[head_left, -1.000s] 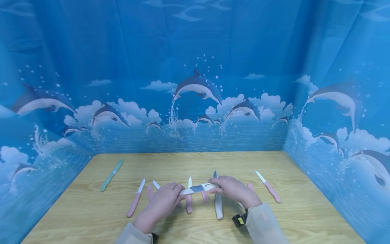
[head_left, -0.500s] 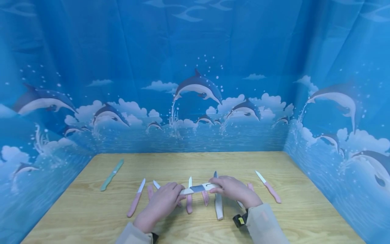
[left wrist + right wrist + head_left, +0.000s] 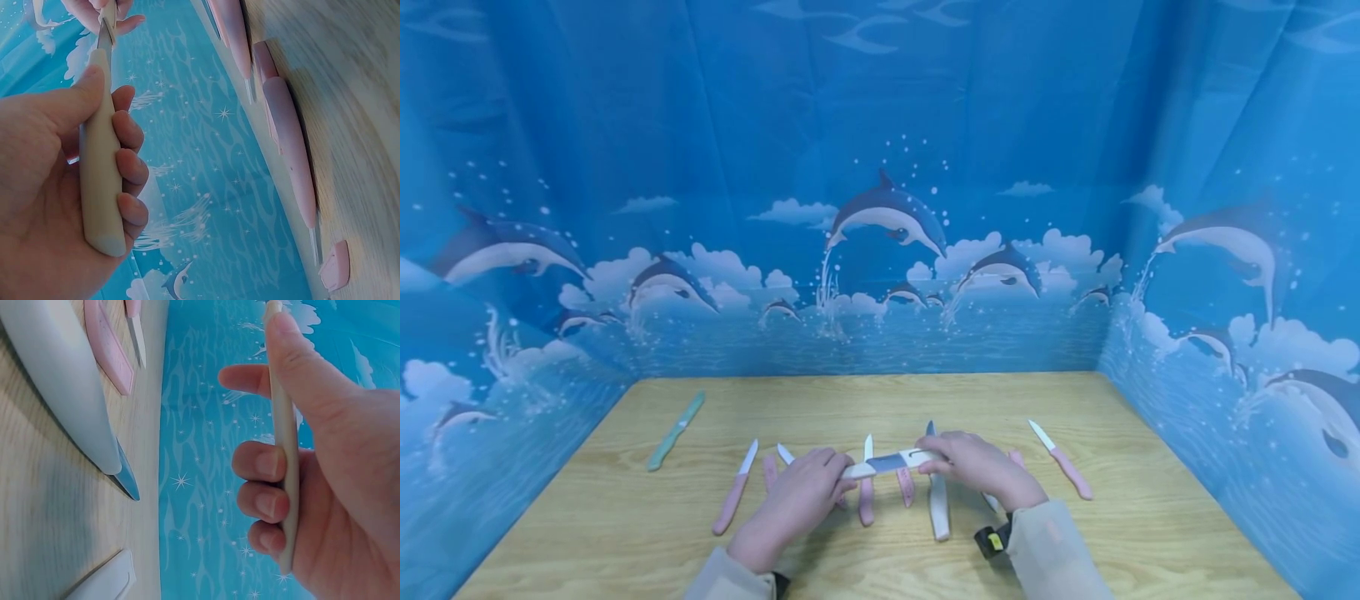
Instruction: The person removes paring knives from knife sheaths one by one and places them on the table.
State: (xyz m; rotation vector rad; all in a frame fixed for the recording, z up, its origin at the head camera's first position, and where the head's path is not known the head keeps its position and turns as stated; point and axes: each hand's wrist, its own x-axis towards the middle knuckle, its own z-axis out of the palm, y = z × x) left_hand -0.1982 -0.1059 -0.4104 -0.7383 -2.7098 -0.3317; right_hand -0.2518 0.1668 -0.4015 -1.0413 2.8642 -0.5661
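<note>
My left hand (image 3: 801, 492) grips a paring knife by its cream-white handle (image 3: 103, 181), fingers curled round it. Its dark blade (image 3: 886, 463) points right, above the table, the front end inside a matching white sheath (image 3: 917, 457). That sheath is held in my right hand (image 3: 979, 468); in the right wrist view the thumb lies along the sheath (image 3: 286, 431) and several fingers curl round it. How deep the blade sits is hidden. Under my hands lie a white-handled knife (image 3: 938, 507), a pink knife (image 3: 867, 502) and a pink sheath (image 3: 906, 488).
On the wood-grain table (image 3: 865, 400), a teal knife (image 3: 676, 432) lies far left. Pink knives lie left (image 3: 730, 500) and right (image 3: 1070, 473). Pink sheaths show beside my left hand (image 3: 771, 472) and behind my right (image 3: 1017, 459). A blue dolphin curtain (image 3: 880, 125) encloses the back and sides.
</note>
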